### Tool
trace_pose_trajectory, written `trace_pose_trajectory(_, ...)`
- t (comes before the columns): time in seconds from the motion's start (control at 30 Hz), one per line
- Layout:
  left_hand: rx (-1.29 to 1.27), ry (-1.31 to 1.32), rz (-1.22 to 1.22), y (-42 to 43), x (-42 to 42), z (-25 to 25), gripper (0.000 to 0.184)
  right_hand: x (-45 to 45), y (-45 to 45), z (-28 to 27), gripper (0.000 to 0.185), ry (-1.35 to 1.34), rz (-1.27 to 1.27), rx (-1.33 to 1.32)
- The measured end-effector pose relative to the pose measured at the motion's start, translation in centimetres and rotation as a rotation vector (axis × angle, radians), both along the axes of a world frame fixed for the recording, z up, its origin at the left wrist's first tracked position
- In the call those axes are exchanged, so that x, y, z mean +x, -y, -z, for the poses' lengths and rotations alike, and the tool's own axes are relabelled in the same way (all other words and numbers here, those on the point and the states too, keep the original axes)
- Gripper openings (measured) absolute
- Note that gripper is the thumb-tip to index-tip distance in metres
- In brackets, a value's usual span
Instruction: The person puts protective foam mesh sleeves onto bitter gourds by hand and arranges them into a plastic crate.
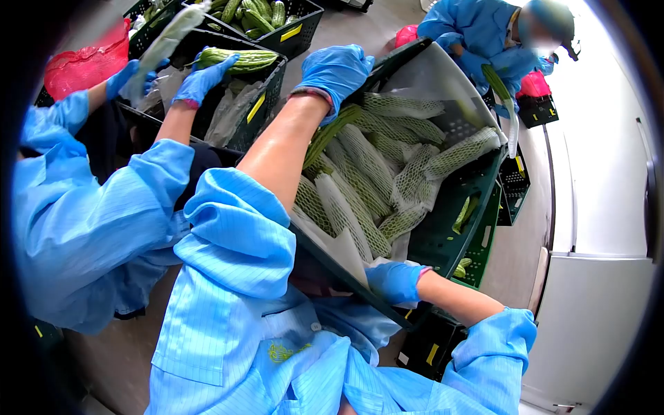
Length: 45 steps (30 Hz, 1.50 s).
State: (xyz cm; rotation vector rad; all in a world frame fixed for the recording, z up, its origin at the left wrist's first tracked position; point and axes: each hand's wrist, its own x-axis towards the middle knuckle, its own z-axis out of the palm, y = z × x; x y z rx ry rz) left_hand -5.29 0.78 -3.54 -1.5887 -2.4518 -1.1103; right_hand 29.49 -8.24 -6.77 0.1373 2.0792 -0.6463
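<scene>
Many green gourds in white foam netting (360, 162) lie in a dark green crate (443, 228) lined with white sheeting (456, 90). My left hand (333, 75), in a blue glove, is closed above the crate's far left corner, directly over the end of a bare green gourd (332, 133); whether it grips the gourd is hidden. At the near edge of the crate is my right hand (395, 282), also blue-gloved, against the liner and rim. Its fingers are mostly hidden.
At the left, a co-worker's gloved hands (200, 77) hold a gourd (242, 60) over a black crate (252, 117). Another person (477, 34) at the upper right holds a partly sleeved gourd (499, 86). More crates (513, 187) stand beyond the green crate.
</scene>
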Motion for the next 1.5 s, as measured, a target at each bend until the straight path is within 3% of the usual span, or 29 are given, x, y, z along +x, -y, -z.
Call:
trace_pose_trajectory(0.07,-0.001,-0.015,-0.005,-0.2,0.0,0.2,0.038,-1.5,1.3,-0.9,0.046,0.021,-0.022,0.116)
trace_pose_trajectory(0.17,0.006,-0.011,-0.006,-0.2,0.0,0.5,0.038,-1.9,0.8,3.1,0.041,0.105,-0.007,0.037)
trace_pose_trajectory(0.2,0.005,-0.008,-0.008,-0.2,0.0,0.5,0.038,-2.5,0.6,4.3,0.036,0.160,-0.167,0.015)
trace_pose_trajectory(0.3,0.020,-0.001,-0.016,-0.2,-0.1,0.8,0.038,-3.2,1.8,5.9,0.031,0.157,-0.150,0.161)
trace_pose_trajectory(0.43,0.037,-0.020,-0.012,-0.2,-0.1,0.7,0.036,-6.0,1.0,0.9,0.040,0.130,-0.377,0.196)
trace_pose_trajectory(0.6,0.041,0.019,-0.009,-0.1,0.0,0.4,0.035,-7.4,-0.6,-8.4,0.076,-0.005,-0.113,0.263)
trace_pose_trajectory(0.63,0.028,0.022,-0.004,0.0,0.1,0.4,0.036,-9.1,-0.8,-11.6,0.076,0.047,-0.072,0.264)
trace_pose_trajectory(0.73,0.073,0.017,-0.005,0.0,0.1,0.6,0.035,-9.2,-2.5,-13.7,0.055,-0.312,0.243,0.234)
trace_pose_trajectory(0.8,0.093,0.010,-0.005,0.0,0.1,0.6,0.035,-9.9,-3.5,-12.5,0.047,-0.578,0.546,0.155)
trace_pose_trajectory(0.9,0.081,0.005,-0.003,0.1,0.2,0.4,0.034,-11.8,-4.8,-6.5,0.057,-0.619,0.700,0.320)
trace_pose_trajectory(0.97,0.082,0.002,-0.006,0.0,0.1,0.5,0.033,-11.9,-4.5,-1.5,0.070,-0.616,0.552,0.461)
trace_pose_trajectory(1.07,-0.006,0.036,0.009,0.1,0.1,-0.1,0.036,-12.8,-3.2,2.8,0.076,-0.380,0.534,0.377)
trace_pose_trajectory(1.1,-0.007,0.042,0.010,0.1,0.1,0.0,0.036,-12.8,-2.4,3.6,0.074,-0.410,0.523,0.440)
trace_pose_trajectory(1.17,0.006,0.043,0.004,0.1,0.1,-0.1,0.036,-12.7,-1.0,4.6,0.071,-0.469,0.502,0.569)
trace_pose_trajectory(1.2,0.001,0.046,0.001,0.2,0.1,-0.1,0.035,-12.8,-0.7,4.7,0.060,-0.429,0.514,0.579)
trace_pose_trajectory(1.3,0.016,0.044,-0.003,0.1,0.4,-0.1,0.033,-12.4,0.2,5.2,0.059,-0.466,0.493,0.654)
trace_pose_trajectory(1.43,0.068,0.020,-0.012,0.3,0.3,-0.1,0.033,-12.8,0.5,4.1,0.055,-0.397,0.511,0.580)
trace_pose_trajectory(1.5,0.228,0.019,0.044,0.7,0.4,0.0,0.032,-12.6,0.2,4.1,0.054,-0.421,0.491,0.584)
